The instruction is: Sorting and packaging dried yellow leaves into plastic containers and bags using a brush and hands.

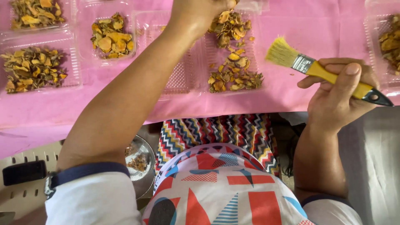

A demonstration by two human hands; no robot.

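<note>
My right hand grips a paintbrush with a yellow handle, a metal band and pale bristles that point left. The bristles hover just right of a clear plastic tray filled with dried orange-yellow slices. My left hand reaches across to the far end of that tray, its fingers closed at the top edge of the view over the slices; what it holds is hidden. Both arms stretch over a pink table cover.
More clear trays of dried slices stand at the left, the upper left, the upper middle and the right edge. A metal bowl with scraps sits below the table by my lap.
</note>
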